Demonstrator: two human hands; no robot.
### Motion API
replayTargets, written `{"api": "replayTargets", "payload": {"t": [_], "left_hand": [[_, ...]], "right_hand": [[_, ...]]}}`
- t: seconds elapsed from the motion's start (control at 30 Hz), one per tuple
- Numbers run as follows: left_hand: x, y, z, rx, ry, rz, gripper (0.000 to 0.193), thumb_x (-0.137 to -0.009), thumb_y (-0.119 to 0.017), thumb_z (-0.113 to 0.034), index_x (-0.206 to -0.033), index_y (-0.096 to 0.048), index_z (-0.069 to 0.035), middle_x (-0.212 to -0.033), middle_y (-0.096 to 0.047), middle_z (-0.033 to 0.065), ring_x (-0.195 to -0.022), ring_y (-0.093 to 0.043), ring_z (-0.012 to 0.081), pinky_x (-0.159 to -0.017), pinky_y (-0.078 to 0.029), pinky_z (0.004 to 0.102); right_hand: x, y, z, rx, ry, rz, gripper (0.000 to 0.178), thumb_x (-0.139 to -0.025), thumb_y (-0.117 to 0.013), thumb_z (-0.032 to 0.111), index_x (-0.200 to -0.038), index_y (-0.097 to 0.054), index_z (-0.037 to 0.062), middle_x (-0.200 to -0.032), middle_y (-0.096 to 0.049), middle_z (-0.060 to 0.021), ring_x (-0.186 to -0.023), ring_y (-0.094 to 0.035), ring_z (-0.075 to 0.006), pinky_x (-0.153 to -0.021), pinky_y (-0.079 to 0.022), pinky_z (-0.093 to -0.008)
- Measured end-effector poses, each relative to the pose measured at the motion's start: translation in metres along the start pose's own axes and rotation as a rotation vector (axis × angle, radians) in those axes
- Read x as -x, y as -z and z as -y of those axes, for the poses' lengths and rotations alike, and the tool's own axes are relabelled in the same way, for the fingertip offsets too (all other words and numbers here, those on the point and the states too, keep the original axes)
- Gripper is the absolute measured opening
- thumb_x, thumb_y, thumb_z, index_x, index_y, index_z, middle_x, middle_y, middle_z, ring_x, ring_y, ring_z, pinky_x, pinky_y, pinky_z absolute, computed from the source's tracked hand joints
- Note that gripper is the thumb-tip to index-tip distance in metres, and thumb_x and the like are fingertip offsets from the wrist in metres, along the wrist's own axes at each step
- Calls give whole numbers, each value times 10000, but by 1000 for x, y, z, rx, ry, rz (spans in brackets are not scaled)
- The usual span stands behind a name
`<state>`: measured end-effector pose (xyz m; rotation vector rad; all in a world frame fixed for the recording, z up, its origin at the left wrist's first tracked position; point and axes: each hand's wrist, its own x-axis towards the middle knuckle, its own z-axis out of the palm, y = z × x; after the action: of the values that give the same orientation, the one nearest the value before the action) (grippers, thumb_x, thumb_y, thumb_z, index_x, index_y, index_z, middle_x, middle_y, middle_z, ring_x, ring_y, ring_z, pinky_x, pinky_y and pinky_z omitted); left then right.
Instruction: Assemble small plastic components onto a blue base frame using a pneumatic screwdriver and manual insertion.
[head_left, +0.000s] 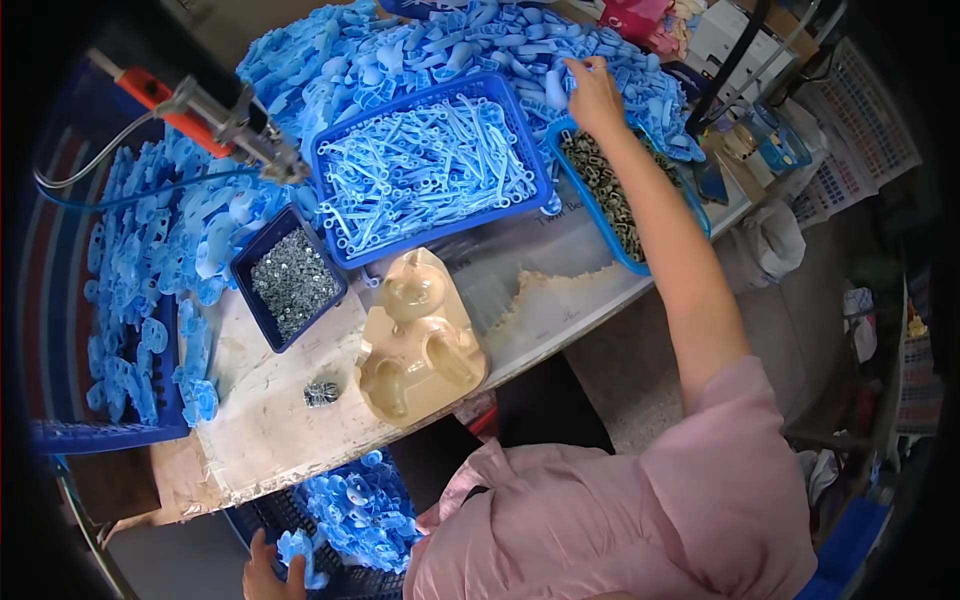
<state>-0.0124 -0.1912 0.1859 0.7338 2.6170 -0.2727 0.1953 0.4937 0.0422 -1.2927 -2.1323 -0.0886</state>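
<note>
At the lower left, my left hand (270,572) has its thumb and fingers apart beside a light-blue moulded plastic part (298,548), over a dark crate (262,520) of similar parts. My right arm stretches to the far side of the table. There my right hand (597,98) bends its fingers down at the pile of curved blue plastic pieces (470,45); what lies under the fingertips is hidden. Just below that wrist stands a blue tray (640,268) of small metal clips. On the near table edge rests a beige moulded fixture (425,345) with hollow recesses.
A blue tray (548,190) holds many light-blue plastic rods. Nearby, a dark-blue bin (282,345) contains small metal pieces, and a small dark metal object (321,393) sits on the table. An orange-and-silver powered tool (190,115) hangs at upper left, above heaped blue parts (130,290).
</note>
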Motion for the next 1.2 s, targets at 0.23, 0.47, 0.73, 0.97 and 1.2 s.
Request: {"api": "replayTargets", "payload": {"t": [0.23, 0.47, 0.73, 0.97, 1.2], "left_hand": [[-42, -18, -64, 398, -461, -292, 275, -834, -723, -129, -1069, -700, 12, -1048, -729, 165, -967, -672, 349, -888, -502, 446], [-92, -1, -160, 373, -1035, -243, 425, -844, -763, -106, -1249, -652, -42, -1157, -709, 157, -1050, -657, 379, -900, -522, 439], [-104, -25, -273, 500, -1133, -661, 572, -826, -781, -168, -1355, -598, -47, -1187, -696, 98, -898, -641, 261, -832, -541, 388], [-118, -45, -258, 589, -1175, -616, 458, -799, -769, -32, -1243, -659, -53, -1012, -722, 76, -816, -635, 275, -721, -522, 370], [-115, -46, -221, 632, -1108, -559, 400, -765, -778, 4, -1145, -694, -84, -1123, -736, 74, -918, -655, 295, -835, -530, 384]], "right_hand": [[-11, -13, -34, 108, 185, 67, 362, -888, -617, 47, -1238, -634, 138, -1257, -590, -153, -1086, -623, -399, -871, -542, -523], [2, 75, -30, -342, -41, 147, 264, -880, -690, 161, -1123, -728, 67, -912, -723, -99, -815, -693, -233, -735, -549, -368], [138, 154, 118, -1144, -169, 1174, 273, -900, -759, 62, -1152, -714, -33, -963, -756, -112, -849, -731, -150, -764, -582, -281], [76, 121, 129, -994, 14, 1319, 235, -989, -668, 205, -1021, -727, -20, -884, -746, -103, -775, -726, -147, -663, -573, -287], [-86, -35, 107, -231, 376, -72, 253, -927, -678, 188, -1168, -696, 112, -1139, -665, -92, -1035, -663, -301, -862, -546, -406]]}}
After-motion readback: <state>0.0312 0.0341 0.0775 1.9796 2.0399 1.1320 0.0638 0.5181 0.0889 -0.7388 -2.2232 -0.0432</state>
